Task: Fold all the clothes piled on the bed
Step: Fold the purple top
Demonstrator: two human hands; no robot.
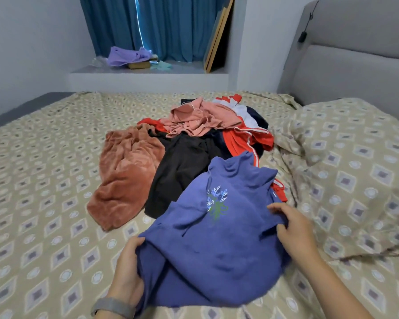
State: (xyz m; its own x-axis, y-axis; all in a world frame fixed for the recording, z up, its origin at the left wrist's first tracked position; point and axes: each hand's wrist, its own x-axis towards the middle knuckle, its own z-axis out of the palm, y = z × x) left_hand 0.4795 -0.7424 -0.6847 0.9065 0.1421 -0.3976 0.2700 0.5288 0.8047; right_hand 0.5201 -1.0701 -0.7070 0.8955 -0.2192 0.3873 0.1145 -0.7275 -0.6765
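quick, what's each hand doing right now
Left hand: closed, gripping the near left edge of the blue sweater.
Right hand: closed, fingers curled into the blue sweater's right side.

Both hands — left grip [129, 261], right grip [293, 229] — clenched.

The room is evenly lit by soft, dim daylight. A thin bright strip shows at the gap in the blue curtains [148, 26] at the far wall; the cloth blocks most of the light. Shadows are faint, with only a soft dark patch on the pillow [359, 171] at the right. There is no glare. The wide lens bends the bed [44, 180] edges and the headboard [355, 61]. Detail is slightly soft throughout, more so toward the corners.
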